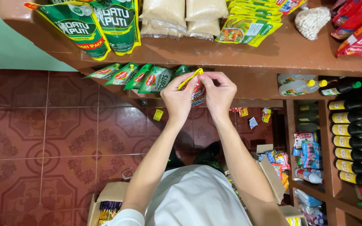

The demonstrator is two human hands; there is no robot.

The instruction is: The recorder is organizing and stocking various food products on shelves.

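Our white shirt (197, 196) fills six o'clock. At twelve o'clock, our left hand (178, 98) and right hand (219, 94) together pinch a yellow strip (190, 78) above a red sachet (197, 93), against the brown shelf (256, 79). Small, steady fingertip pulls seem best here.

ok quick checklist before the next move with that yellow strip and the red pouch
1. Both hands on the work: left hand and right hand meet at the shelf edge. Ok.
2. Yellow strip pinched at both ends between the fingertips. Ok.
3. Red pouch held: it hangs between the hands, but which fingers carry it is hidden. Cannot tell.
4. Strip joined to the pouch: the joint is covered. Cannot tell.
5. Row of green pouches hangs beside the left hand, close to it. Ok.
6. Open cardboard box of packets within view below the right arm. Ok.
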